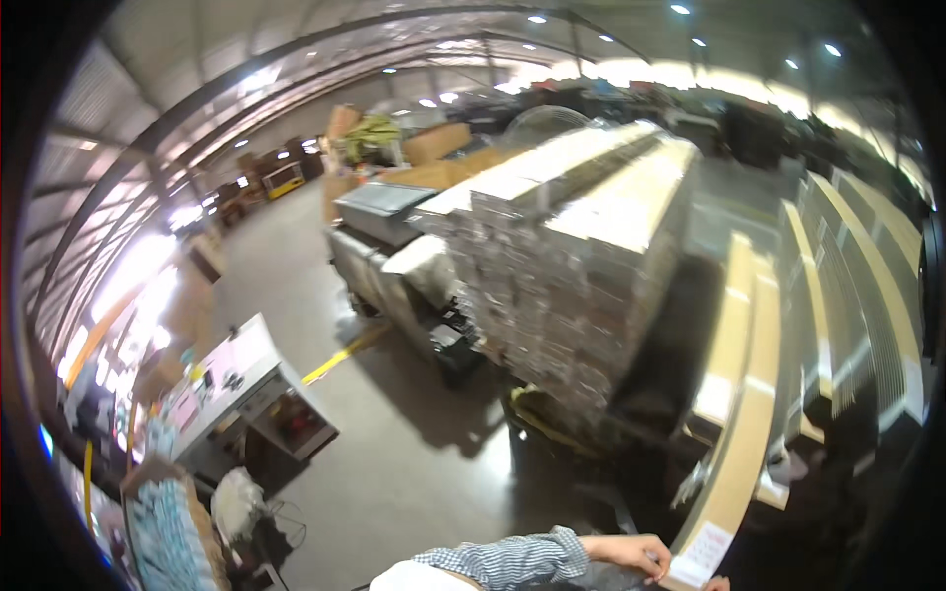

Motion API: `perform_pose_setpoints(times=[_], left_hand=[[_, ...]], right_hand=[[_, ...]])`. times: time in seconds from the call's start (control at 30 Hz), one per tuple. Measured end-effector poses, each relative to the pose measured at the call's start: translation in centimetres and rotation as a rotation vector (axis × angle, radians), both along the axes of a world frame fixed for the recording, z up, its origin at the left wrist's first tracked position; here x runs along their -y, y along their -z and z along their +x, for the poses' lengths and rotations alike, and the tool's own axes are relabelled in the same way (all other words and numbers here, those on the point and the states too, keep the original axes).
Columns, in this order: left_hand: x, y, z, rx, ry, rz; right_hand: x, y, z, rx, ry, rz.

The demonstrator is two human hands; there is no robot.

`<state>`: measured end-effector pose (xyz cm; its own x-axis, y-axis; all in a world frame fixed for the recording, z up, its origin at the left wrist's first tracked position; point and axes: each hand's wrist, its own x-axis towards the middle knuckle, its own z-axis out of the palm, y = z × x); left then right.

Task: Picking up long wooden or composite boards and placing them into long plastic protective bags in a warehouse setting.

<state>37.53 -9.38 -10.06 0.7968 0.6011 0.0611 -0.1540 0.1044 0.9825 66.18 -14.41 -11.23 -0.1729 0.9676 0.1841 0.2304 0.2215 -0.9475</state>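
Observation:
A long, narrow cardboard box (741,458) stretches away from me on the right, with a white label (702,554) at its near end. At the left edge of that end, my left hand (633,555) has its fingers bent against the cardboard. Its forearm wears a checked sleeve and reaches in from the lower middle. Only a small part of my right hand (717,584) shows, at the box's right edge by the bottom of the picture. It appears to grip the same end; most of it is out of sight.
More long cartons (857,266) stand at the right. Ahead is a tall, plastic-wrapped stack (572,286), with a grey-topped bin (386,207) beside it. At the left are a white desk (246,379) and an open carton (163,483) of pale blue items. A yellow line (335,361) crosses the floor.

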Motion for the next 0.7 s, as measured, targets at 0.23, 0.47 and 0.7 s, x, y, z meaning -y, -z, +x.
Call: perform_pose_setpoints(times=[0.23, 0.47, 0.7], left_hand=[[-1.7, 5.4, -0.2, -0.263, -0.72, 0.701], [-5.5, 5.5, 0.2, -0.173, -0.791, 0.248], [-4.4, 8.8, 3.1, 0.166, -0.819, -0.42]], right_hand=[[-4.7, 5.7, -2.3, 0.199, 0.16, 0.059], [-8.1, 2.4, -4.6, 0.182, 0.213, 0.041], [-10.2, 1.3, -3.7, -0.193, -0.09, -0.38]])
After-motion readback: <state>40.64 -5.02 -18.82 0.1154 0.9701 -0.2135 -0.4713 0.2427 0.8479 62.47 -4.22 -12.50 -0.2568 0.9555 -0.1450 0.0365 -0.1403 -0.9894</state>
